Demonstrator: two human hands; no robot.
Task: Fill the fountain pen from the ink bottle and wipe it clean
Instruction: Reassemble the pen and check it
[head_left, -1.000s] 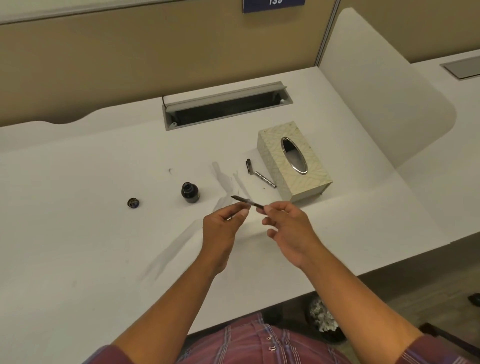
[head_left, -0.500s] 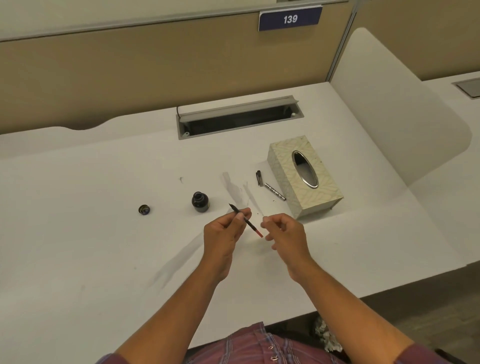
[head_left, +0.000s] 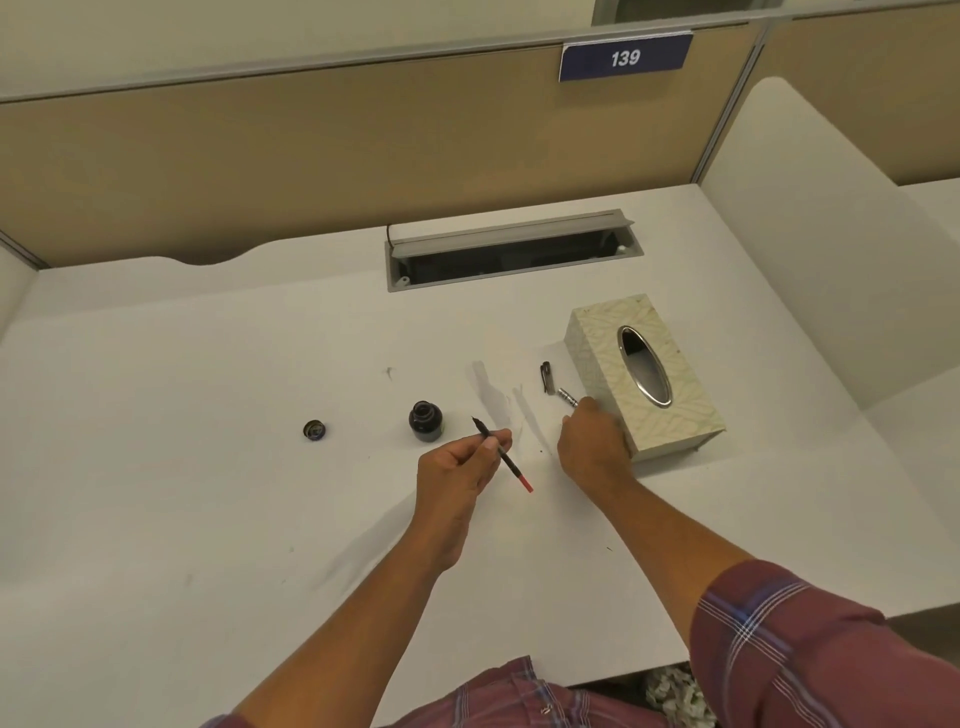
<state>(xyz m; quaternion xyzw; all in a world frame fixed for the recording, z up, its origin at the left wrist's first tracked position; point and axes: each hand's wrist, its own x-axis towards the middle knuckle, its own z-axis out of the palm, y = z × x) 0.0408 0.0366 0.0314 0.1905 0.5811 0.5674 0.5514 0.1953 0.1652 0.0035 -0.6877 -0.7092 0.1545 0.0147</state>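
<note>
The left hand (head_left: 457, 467) pinches the fountain pen section (head_left: 501, 453) between thumb and fingers above the white bench (head_left: 182, 493), nib pointing toward the open ink bottle (head_left: 426, 421) just beside it. The right hand (head_left: 592, 441) rests curled over the silver pen barrel (head_left: 567, 398) by the tissue box (head_left: 644, 374); whether it grips is unclear. The bottle cap (head_left: 314, 430) lies further left

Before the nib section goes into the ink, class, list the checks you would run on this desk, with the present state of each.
1. Ink bottle uncapped: ok; its cap lies apart on the desk.
2. Bottle upright: ok.
3. Nib section gripped in left hand: ok.
4. Nib pointing toward the bottle: ok.
5. Right hand free: not ok, it is at the silver barrel.
6. Tissue showing in the tissue box: cannot tell.
</note>
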